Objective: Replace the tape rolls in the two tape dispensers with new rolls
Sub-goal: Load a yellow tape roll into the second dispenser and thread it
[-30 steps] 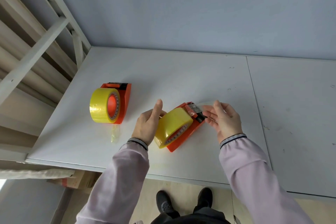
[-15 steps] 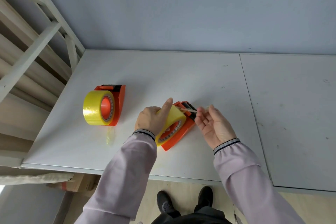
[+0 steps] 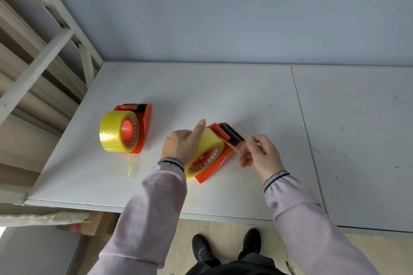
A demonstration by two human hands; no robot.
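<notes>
Two orange tape dispensers lie on the white table (image 3: 223,87). The left dispenser (image 3: 143,127) carries a full yellow roll (image 3: 114,134) and nobody touches it. The right dispenser (image 3: 220,158) lies tilted with a yellow roll (image 3: 210,143) mounted in it. My left hand (image 3: 182,143) rests on that roll, index finger stretched along its top. My right hand (image 3: 260,154) sits just right of the dispenser's black cutter end, thumb and fingers pinched on the pulled-out tape end (image 3: 232,146). The clear strip is hard to make out.
A small scrap of yellowish tape (image 3: 133,164) lies on the table in front of the left dispenser. A white wooden frame (image 3: 55,35) stands at the left. A seam (image 3: 306,131) splits the table into two panels. My shoes (image 3: 225,250) show below the table's front edge.
My left hand has come over onto the right roll and now presses it. My right hand has closed its fingers on the tape end and drawn slightly back toward me.
</notes>
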